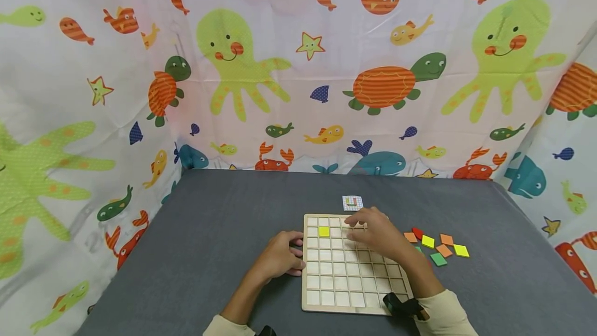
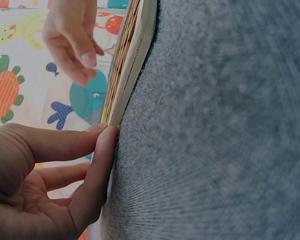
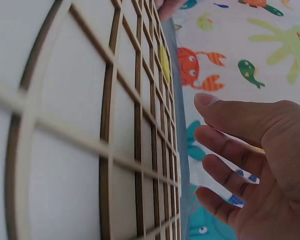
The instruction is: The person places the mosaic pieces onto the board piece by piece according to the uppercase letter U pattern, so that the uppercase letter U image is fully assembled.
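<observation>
A pale wooden grid board point(image 1: 333, 298) with square cells lies on the table. One yellow square tile point(image 1: 324, 231) sits in a cell near its upper left corner. At the board's left edge is my left hand point(image 1: 279, 255); in the left wrist view its thumb and a finger point(image 2: 102, 157) pinch the rim. My right hand point(image 1: 375, 229) hovers over the board's upper right part, fingers loosely bent. The right wrist view shows nothing between the thumb and fingertips of that hand point(image 3: 250, 155), and they are apart from the grid.
Several loose square tiles in orange, yellow, green and red lie right of the board, among them an orange tile point(image 1: 446, 239). A small card point(image 1: 352, 203) with a coloured grid pattern lies behind the board. A printed sea-animal curtain point(image 1: 298, 77) surrounds the grey table point(image 1: 224, 222).
</observation>
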Demonstrator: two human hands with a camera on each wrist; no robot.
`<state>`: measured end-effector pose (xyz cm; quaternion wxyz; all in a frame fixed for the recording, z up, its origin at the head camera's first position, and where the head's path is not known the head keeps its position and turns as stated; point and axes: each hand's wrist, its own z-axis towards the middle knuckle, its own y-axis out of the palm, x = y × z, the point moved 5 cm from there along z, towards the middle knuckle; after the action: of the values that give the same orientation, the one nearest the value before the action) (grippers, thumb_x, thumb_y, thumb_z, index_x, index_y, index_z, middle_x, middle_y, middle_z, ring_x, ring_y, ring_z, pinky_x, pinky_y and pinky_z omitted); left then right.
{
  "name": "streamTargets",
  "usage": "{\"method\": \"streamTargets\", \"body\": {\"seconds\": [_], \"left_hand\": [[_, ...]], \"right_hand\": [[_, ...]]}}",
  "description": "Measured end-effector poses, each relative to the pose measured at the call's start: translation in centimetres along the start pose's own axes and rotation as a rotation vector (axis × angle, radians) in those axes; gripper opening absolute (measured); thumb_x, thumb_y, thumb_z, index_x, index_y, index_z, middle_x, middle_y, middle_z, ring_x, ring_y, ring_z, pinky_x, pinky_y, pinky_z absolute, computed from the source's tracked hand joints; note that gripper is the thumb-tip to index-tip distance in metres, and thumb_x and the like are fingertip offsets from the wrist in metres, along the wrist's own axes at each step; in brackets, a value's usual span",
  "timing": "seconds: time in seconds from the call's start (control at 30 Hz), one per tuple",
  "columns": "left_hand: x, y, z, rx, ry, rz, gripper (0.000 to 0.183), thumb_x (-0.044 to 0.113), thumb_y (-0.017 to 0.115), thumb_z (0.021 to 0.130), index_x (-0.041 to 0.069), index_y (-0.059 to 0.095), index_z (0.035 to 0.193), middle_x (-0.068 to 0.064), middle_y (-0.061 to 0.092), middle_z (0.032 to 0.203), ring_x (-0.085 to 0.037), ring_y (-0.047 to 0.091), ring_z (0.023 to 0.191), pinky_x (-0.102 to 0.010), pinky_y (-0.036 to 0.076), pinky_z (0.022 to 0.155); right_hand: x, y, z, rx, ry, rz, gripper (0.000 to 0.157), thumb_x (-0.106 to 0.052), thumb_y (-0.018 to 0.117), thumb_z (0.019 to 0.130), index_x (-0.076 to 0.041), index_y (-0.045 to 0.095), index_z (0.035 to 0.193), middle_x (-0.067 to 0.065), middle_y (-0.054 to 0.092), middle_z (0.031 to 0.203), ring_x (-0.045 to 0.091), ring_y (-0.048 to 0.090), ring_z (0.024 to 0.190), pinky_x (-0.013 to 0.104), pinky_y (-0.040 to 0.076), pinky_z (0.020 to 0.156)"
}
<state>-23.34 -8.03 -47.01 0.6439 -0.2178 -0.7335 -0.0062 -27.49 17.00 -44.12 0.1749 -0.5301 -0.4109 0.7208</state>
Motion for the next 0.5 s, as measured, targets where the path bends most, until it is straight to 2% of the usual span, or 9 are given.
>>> {"method": "streamTargets", "body": {"seconds": [0.3,0.5], "left_hand": [[0.0,0.1,-0.1,0.001,0.003,0.003,0.072,-0.019,0.077,0.079,-0.008,0.055,0.147,-0.020,0.060,0.128,-0.026,0.068,0.100,-0.037,0.068,0.064],[-0.2,0.0,0.0,-0.019,0.020,0.013,0.071,-0.017,0.077,0.079,-0.008,0.055,0.146,-0.020,0.060,0.129,-0.026,0.068,0.101,-0.037,0.068,0.064]], "right_hand": [[1.9,-1.6,-1.8,0.056,0.041,0.023,0.026,-0.017,0.077,0.097,-0.006,0.078,0.121,0.001,0.071,0.107,0.029,0.058,0.108,0.040,0.052,0.082],[3.1,-2.6,-2.4,0.086,0.052,0.002,0.027,-0.019,0.078,0.097,-0.008,0.078,0.122,0.003,0.073,0.109,0.029,0.060,0.107,0.042,0.053,0.081]]}}
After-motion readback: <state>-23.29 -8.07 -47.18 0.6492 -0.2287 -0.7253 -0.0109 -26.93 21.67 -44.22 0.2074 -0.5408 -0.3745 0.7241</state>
